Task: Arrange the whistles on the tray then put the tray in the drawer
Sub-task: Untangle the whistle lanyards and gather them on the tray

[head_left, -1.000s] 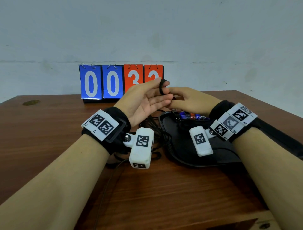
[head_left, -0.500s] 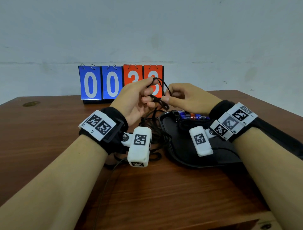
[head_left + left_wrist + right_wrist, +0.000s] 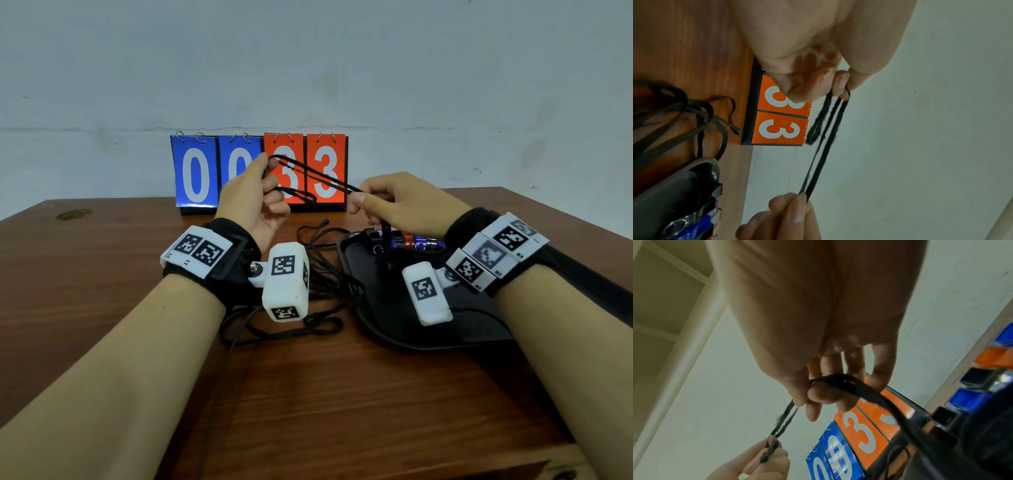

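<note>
On the brown wooden table (image 3: 102,308), the black plastic tray (image 3: 394,325) holds coloured whistles (image 3: 411,241) at its far edge. Step: lanyard tidying. Left hand (image 3: 251,202) and right hand (image 3: 404,205) pinch the black cord (image 3: 315,176) taut. Next: coil it onto the tray.

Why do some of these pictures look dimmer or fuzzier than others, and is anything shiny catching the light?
Head view: evenly lit and sharp; the black cord is crisp between the left hand and right hand. Left wrist view: dim, the palm close to the lens soft, the tray rim glinting. Right wrist view: the hand is shadowed and blurred, with glare on the scoreboard.
</note>
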Demonstrator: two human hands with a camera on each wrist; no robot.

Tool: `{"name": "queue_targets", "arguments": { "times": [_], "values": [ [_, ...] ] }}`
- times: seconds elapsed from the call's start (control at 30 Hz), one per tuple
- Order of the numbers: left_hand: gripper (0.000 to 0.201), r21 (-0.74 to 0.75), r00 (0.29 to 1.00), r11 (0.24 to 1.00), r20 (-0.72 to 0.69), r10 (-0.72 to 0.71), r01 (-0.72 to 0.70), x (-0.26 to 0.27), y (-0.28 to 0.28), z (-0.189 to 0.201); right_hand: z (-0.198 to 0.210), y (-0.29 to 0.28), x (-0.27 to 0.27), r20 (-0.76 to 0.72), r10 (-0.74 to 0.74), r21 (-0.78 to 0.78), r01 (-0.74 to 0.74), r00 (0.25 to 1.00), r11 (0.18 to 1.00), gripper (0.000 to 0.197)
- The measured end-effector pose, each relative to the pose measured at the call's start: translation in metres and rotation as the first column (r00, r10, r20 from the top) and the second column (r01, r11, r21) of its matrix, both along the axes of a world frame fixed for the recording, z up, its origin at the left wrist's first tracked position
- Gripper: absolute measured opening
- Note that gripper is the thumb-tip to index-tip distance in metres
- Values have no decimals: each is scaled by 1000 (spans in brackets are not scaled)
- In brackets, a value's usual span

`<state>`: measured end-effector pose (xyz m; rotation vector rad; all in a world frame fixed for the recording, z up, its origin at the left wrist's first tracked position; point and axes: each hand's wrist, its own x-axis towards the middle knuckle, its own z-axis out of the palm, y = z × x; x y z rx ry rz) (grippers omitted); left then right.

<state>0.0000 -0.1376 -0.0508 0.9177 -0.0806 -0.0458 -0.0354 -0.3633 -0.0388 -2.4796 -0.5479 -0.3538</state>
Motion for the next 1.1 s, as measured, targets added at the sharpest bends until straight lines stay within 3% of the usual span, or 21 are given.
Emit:
{"name": "queue_targets", "arguments": {
  "times": [0.27, 0.67, 0.77, 0.87, 0.97, 1.1],
  "values": [
    [12, -55, 952, 956, -121, 281, -289, 10, 6, -2, -1, -1, 0, 23, -31, -40, 32, 999, 999, 36],
    [21, 100, 922, 921, -64, 383, -376, 8, 3, -3, -2, -2, 4, -28, -59, 9, 60, 998, 998, 37],
    [28, 70, 963, 962, -38, 266, -263, 9, 2, -4, -3, -3, 6, 5, -87, 15, 86, 996, 996, 29],
    [41, 41, 1000, 999, -12, -29, 29, 3, 0, -4, -2, -2, 6, -4, -99, 102, 99, 995, 990, 11],
    [36, 155, 970, 959, 2, -242, 239, -7, -7, -3, -2, -1, 4, 16, -108, 131, 105, 994, 986, 10],
    [17, 308, 936, 889, -20, -351, 340, -20, -19, -4, -3, 0, 4, 7, -85, 70, 84, 996, 994, 5]
  ]
}}
